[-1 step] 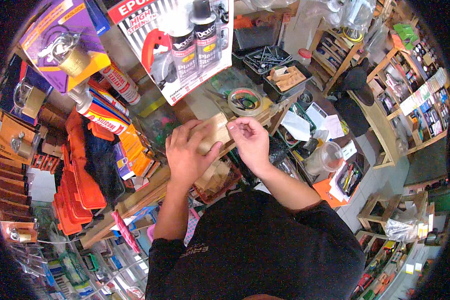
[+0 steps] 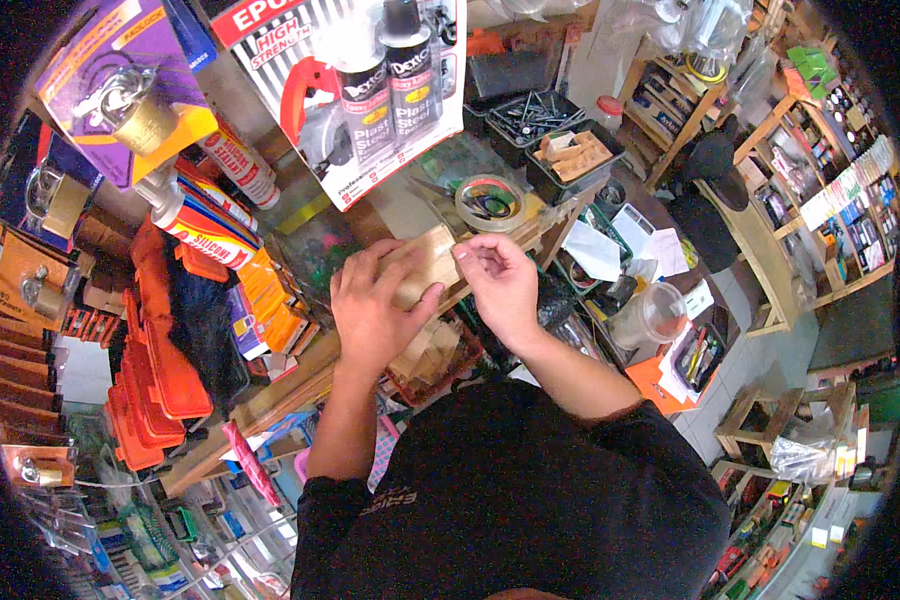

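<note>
My left hand (image 2: 375,300) is wrapped round a tan, boxy piece (image 2: 435,258) with a slightly glossy face, its thumb along the near side. I cannot make out exactly what kind of thing it is. At its right end my right hand (image 2: 500,285) is closed, thumb and fingertips pinched together against the edge. The piece is held over the edge of a glass-topped counter (image 2: 380,215). Just beyond my right hand a round clear tub (image 2: 490,203) holds dark rings or bands.
Carded glue tubes (image 2: 370,90) and a carded padlock (image 2: 135,115) hang in front. Orange plastic cases (image 2: 150,370) hang at left. Black trays of screws (image 2: 535,118) and tan pieces (image 2: 575,155) stand beyond. A clear jar (image 2: 650,317) stands at right, shelves (image 2: 830,200) farther off.
</note>
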A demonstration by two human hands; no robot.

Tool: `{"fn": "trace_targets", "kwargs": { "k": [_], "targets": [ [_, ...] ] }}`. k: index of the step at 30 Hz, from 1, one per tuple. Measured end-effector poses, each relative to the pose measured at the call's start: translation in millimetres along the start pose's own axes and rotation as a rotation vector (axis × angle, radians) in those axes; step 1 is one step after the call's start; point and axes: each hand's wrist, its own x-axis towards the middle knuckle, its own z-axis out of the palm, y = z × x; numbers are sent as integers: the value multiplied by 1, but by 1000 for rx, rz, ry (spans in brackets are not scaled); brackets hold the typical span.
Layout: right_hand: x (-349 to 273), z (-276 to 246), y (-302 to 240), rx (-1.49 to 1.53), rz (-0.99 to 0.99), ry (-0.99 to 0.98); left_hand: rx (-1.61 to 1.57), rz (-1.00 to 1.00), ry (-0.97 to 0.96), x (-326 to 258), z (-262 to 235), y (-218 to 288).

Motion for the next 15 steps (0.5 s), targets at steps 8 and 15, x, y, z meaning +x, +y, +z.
{"fn": "trace_targets", "kwargs": {
  "k": [8,15],
  "targets": [
    [1,6,1,-197,-163,50,0,-3,4,-1,0,0],
    [3,4,5,-275,-236,55,5,-2,8,-1,2,0]
  ]
}}
